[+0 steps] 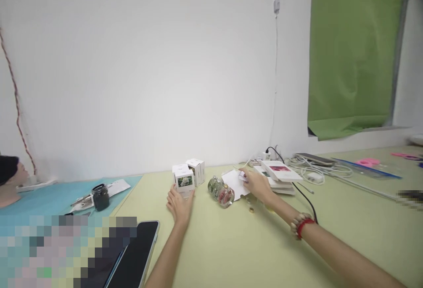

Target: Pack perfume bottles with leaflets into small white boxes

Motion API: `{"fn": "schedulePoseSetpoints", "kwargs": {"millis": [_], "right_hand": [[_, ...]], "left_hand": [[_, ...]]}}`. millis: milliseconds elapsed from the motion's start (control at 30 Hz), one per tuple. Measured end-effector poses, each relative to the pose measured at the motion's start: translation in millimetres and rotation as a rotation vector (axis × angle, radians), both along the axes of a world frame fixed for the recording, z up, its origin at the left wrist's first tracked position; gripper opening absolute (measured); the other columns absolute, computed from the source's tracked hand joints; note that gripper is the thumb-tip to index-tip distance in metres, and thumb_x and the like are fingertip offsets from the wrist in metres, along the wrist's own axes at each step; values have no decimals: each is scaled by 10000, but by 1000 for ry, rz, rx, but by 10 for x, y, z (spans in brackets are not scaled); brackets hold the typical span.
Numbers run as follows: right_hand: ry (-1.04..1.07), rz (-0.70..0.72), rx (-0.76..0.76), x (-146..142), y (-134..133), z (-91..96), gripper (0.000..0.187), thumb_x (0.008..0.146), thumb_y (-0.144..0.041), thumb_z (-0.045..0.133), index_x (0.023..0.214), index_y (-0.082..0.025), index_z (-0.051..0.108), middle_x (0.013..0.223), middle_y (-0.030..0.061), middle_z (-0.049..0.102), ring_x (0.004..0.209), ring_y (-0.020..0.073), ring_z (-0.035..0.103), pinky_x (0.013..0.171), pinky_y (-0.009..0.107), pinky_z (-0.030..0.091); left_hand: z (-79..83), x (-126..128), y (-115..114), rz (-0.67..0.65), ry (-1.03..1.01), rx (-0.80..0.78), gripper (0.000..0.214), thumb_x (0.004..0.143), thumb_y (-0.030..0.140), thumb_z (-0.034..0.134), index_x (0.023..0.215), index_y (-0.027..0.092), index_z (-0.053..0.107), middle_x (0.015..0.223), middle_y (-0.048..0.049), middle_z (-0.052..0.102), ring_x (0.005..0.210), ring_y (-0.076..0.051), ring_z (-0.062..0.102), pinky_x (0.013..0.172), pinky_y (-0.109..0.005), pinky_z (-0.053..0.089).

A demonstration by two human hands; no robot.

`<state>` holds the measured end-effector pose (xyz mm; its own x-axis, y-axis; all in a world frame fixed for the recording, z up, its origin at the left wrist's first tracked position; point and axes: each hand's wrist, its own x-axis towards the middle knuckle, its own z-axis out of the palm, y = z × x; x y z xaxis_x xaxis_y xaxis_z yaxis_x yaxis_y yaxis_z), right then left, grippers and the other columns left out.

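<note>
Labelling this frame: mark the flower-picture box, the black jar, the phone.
flower-picture box point(184, 182): head view, front face.
black jar point(101, 198): head view, its body.
phone point(137, 250): head view, dark screen.

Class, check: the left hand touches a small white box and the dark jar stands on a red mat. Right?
No. The head view shows the dark jar on a blue mat; the left hand does touch the small white box.

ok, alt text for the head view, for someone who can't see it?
A person's left hand touches a small white box on a pale green table, while the right hand rests on a white sheet beside a stack of flat boxes. Two glass jars lie between the hands; a phone lies nearer the camera.
</note>
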<state>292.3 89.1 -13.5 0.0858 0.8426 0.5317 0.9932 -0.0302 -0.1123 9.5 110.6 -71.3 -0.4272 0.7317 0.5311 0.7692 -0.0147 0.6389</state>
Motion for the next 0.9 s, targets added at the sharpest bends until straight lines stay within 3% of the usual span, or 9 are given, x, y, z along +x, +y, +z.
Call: {"fn": "schedulePoseSetpoints", "kwargs": {"millis": [100, 300, 500, 667, 733, 900], "right_hand": [[57, 87, 98, 63, 75, -48, 325, 786, -134, 422, 1057, -216, 582, 967, 59, 641, 888, 194, 582, 680, 265, 392], [96, 258, 151, 5, 187, -161, 259, 757, -107, 404, 849, -155, 642, 990, 96, 595, 921, 189, 557, 806, 297, 410], [100, 318, 286, -555, -172, -82, 277, 766, -163, 454, 995, -165, 610, 1167, 128, 501, 1061, 247, 482, 902, 395, 373], [169, 586, 191, -1294, -655, -199, 401, 782, -100, 397, 1146, -208, 526, 1190, 86, 487, 1094, 196, 470, 940, 367, 367], [207, 622, 123, -1503, -766, -299, 468, 784, -146, 422, 1248, -206, 435, 1233, 102, 449, 1136, 211, 440, 946, 382, 370], [417, 601, 19, -1633, -788, -434, 698, 793, -334, 473, 1392, -163, 158, 1384, 143, 279, 1270, 238, 297, 1000, 406, 325]], "left_hand": [[35, -23, 5, -37, -67, -51, 665, 691, 554, 527, 1212, 191, 329, 1145, -133, 530, 1101, -295, 453, 901, -427, 324], [79, -49, -26, -129, -109, -3, 612, 719, 511, 528, 1217, 222, 323, 1173, -105, 540, 1095, -275, 479, 897, -427, 337], [25, -93, 20, -219, -221, 59, 664, 667, 451, 618, 1224, 236, 327, 1193, -116, 512, 1141, -294, 444, 909, -454, 336], [-5, -188, 20, -277, -265, 81, 675, 695, 397, 605, 1261, 204, 292, 1062, -92, 548, 1012, -221, 524, 854, -366, 397], [3, -186, -25, -301, -257, 105, 649, 684, 417, 607, 1232, 184, 349, 972, -73, 553, 976, -216, 526, 838, -350, 404], [26, -117, -192, -417, -192, 119, 559, 642, 394, 626, 1138, 185, 476, 673, 27, 485, 674, -156, 532, 661, -280, 430]]}}
